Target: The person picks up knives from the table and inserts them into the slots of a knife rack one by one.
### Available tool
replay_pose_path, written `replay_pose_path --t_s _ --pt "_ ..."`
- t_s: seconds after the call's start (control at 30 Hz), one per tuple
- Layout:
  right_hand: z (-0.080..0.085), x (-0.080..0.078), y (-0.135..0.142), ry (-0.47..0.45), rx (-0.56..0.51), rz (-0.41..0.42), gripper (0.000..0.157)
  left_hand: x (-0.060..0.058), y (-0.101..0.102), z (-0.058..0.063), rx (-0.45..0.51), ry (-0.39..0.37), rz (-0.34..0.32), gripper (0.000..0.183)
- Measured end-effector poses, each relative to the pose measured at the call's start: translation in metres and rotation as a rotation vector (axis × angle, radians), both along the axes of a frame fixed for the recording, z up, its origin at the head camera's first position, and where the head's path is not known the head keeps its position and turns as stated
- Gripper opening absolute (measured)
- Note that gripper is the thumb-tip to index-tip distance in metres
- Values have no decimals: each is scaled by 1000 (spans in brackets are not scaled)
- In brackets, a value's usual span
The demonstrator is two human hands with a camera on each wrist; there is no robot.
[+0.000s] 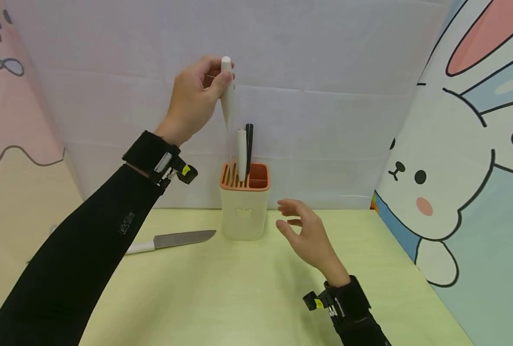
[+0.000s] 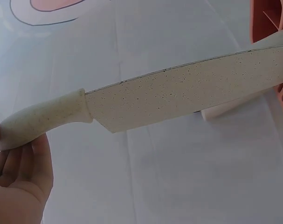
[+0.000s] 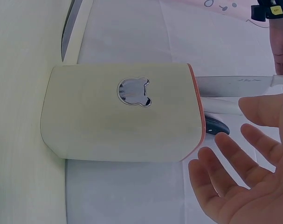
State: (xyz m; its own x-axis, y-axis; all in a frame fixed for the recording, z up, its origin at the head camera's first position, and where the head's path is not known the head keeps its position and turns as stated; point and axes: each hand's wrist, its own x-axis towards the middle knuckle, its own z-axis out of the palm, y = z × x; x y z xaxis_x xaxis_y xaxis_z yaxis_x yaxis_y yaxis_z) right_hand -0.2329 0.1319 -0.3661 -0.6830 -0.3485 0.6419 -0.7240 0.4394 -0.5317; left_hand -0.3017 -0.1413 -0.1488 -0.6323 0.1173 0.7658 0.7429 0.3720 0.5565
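Note:
My left hand [image 1: 194, 98] pinches the white handle of a knife [image 2: 188, 86] above the knife holder [image 1: 243, 216]. The broad, speckled blade points down, and its tip end reaches the slotted orange top; the left wrist view cuts off how deep it goes. A second white-handled knife [image 1: 241, 154] and a black-handled tool [image 1: 249, 144] stand in the holder, their lower parts hidden. My right hand [image 1: 306, 235] hovers to the right of the holder with loosely bent fingers apart, holding nothing. In the right wrist view, the holder's cream side bears a shiny bear-shaped badge [image 3: 133, 91].
Left of the holder, another white-handled knife [image 1: 183, 239] lies on the pale green table [image 1: 239, 298], its blade toward the holder; my left forearm partly covers its handle. A white sheet [image 1: 325, 129] hangs behind. Cartoon-printed panels [image 1: 446, 192] stand at both sides.

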Motion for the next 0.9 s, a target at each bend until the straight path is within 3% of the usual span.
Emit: replay_pose_path --t_s 0.33,0.9 --pt "-1 1 -1 12 10 -15 40 -14 -2 -28 -90 -21 36 28" --pt "1 2 -6 -11 0 -20 47 -30 -7 -69 -133 -77 43 30"
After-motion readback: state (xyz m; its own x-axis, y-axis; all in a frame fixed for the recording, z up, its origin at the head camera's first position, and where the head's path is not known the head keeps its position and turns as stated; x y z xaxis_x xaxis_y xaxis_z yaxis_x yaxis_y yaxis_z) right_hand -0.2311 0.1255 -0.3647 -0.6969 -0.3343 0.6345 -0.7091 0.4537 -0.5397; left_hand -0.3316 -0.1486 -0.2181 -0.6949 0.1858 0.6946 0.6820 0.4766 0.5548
